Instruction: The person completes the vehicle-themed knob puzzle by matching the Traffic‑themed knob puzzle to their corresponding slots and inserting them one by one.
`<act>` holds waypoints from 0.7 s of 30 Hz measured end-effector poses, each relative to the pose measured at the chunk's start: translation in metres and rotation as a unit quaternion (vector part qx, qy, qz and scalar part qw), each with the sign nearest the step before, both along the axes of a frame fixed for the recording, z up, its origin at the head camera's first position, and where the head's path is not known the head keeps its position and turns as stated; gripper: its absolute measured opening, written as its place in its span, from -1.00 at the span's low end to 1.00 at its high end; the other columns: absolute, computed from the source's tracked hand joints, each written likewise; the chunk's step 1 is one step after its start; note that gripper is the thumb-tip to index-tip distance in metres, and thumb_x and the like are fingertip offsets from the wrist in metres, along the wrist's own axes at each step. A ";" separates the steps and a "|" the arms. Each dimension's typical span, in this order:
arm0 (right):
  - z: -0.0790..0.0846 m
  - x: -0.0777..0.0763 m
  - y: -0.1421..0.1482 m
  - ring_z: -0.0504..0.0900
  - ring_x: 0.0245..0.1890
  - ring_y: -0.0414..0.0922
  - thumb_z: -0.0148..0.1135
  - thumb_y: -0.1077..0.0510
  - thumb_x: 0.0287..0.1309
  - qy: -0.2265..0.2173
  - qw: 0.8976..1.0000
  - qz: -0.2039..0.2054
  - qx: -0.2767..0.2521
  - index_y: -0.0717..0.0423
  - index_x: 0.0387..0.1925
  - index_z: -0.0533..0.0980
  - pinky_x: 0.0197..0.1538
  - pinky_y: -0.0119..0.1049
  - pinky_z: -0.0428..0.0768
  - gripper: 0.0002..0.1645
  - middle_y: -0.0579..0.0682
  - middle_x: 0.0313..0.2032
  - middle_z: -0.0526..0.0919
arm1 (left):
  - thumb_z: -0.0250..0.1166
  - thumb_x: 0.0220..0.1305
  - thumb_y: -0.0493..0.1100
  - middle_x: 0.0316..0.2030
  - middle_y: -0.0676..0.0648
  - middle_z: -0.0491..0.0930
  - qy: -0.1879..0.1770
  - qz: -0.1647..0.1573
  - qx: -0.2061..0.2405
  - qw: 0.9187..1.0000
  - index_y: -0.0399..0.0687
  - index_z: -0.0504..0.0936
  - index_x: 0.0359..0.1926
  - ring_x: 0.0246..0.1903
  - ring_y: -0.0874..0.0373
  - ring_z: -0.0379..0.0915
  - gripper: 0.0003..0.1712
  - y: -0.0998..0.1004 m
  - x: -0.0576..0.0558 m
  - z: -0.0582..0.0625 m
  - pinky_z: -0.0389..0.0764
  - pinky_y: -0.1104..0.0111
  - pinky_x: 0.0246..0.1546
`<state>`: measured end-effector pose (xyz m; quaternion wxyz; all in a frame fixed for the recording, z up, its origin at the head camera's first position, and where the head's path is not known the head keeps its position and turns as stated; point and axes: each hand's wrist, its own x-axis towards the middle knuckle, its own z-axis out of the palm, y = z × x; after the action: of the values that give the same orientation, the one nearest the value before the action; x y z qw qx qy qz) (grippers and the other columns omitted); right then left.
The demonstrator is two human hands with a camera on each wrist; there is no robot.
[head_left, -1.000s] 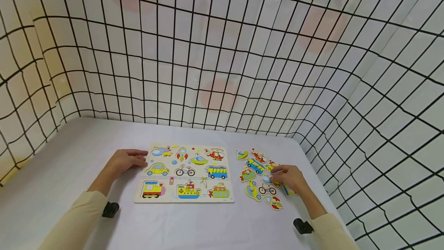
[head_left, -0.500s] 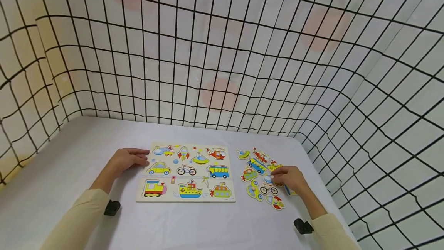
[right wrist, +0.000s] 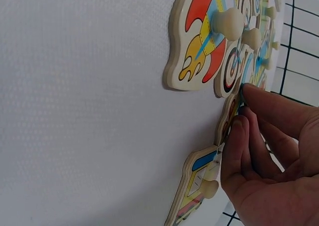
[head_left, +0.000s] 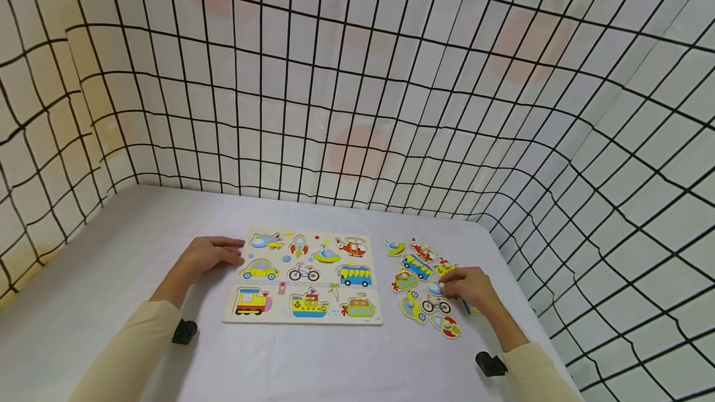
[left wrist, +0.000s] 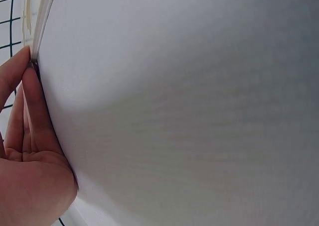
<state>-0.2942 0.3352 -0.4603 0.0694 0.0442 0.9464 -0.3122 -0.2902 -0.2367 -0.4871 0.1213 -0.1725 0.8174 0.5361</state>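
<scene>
My left hand rests on the white table with its fingertips at the left edge of a wooden puzzle board, printed with vehicle pictures. In the left wrist view its fingertips meet the board's edge. On the right, my right hand pinches an airplane puzzle piece, partly hidden under the fingers. Around it lie knobbed pieces: a bicycle, a rocket, a car, a submarine and a bus. A train piece shows below the right fingers.
A flying saucer piece and a helicopter piece lie at the back of the pile, near a ship piece. Black netting over white cloth walls the table at the back and sides.
The whole head view shifts slightly, moving the scene a little to the right. Both hands keep their places beside the board and the pieces.
</scene>
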 end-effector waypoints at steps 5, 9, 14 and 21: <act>0.005 0.001 -0.001 0.58 -0.27 -0.09 0.45 0.11 0.08 0.000 1.000 0.004 0.006 0.13 -0.17 0.73 -0.25 -0.28 0.51 -0.73 -0.01 -0.28 0.74 | 0.55 0.03 -0.14 -0.03 -0.15 0.75 0.001 0.004 0.003 1.000 -0.07 0.59 0.30 0.12 -0.15 0.50 -0.26 0.000 0.000 0.002 0.45 -0.05 0.27; 0.008 0.001 -0.003 0.57 -0.27 -0.09 0.45 0.12 0.07 0.002 1.000 0.005 0.006 0.13 -0.19 0.74 -0.26 -0.28 0.50 -0.74 -0.02 -0.28 0.73 | 0.56 -0.01 -0.15 -0.03 -0.15 0.75 0.004 0.006 0.004 1.000 -0.06 0.60 0.29 0.13 -0.15 0.50 -0.24 0.000 0.002 0.004 0.42 -0.07 0.30; 0.010 -0.002 -0.003 0.58 -0.30 -0.09 0.45 0.13 0.09 -0.008 1.000 0.004 0.005 0.14 -0.18 0.73 -0.26 -0.29 0.52 -0.75 -0.02 -0.30 0.72 | 0.56 -0.01 -0.15 -0.03 -0.16 0.75 0.008 0.002 0.003 1.000 -0.09 0.60 0.29 0.10 -0.14 0.51 -0.24 -0.001 0.002 0.005 0.43 -0.06 0.29; 0.019 -0.006 -0.007 0.58 -0.28 -0.09 0.45 0.10 0.13 -0.017 1.000 0.009 0.005 0.12 -0.16 0.72 -0.23 -0.27 0.54 -0.75 -0.02 -0.28 0.74 | 0.56 -0.01 -0.15 -0.04 -0.15 0.75 0.006 0.004 0.008 1.000 -0.08 0.60 0.28 0.10 -0.13 0.51 -0.24 0.000 0.001 0.001 0.42 -0.06 0.30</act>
<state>-0.2998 0.3278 -0.4408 0.0885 0.0411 0.9469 -0.3063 -0.2895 -0.2365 -0.4858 0.1156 -0.1719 0.8132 0.5438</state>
